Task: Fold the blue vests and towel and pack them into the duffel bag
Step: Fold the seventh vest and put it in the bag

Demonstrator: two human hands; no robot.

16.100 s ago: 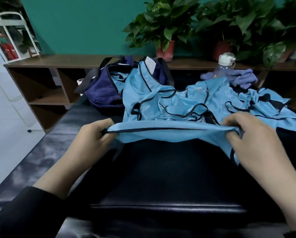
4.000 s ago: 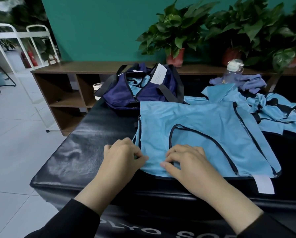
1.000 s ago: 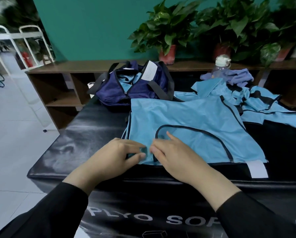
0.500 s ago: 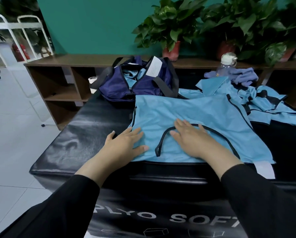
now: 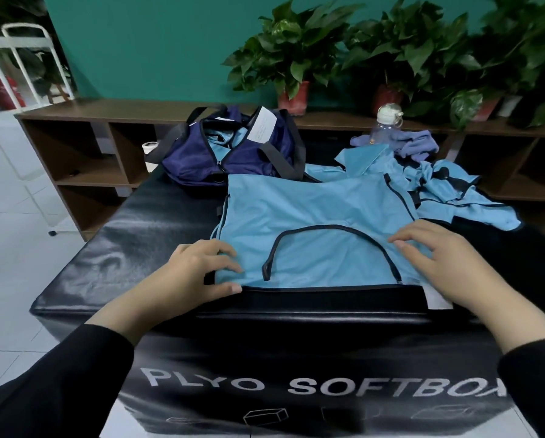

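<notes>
- Since half a second ago your hands have slid apart: your left hand [image 5: 198, 273] now pinches the spread blue vest [image 5: 315, 235] at its left corner, and your right hand [image 5: 435, 263] rests on its right side with fingers loosely spread.
- Behind the vest, touching its far edge, the duffel bag [image 5: 233, 153] sits unzipped with blue cloth inside.
- To the right lie crumpled vests [image 5: 454, 191], a water bottle [image 5: 386, 124] and a purple towel [image 5: 416, 147].
- The vest's near hem runs along the black box [image 5: 138, 248] edge; bare surface lies left.
- Your right wrist partly covers the white label [image 5: 435, 300].

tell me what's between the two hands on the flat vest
In the head view, the vest's black-trimmed arch lies between the left hand and right hand.
</notes>
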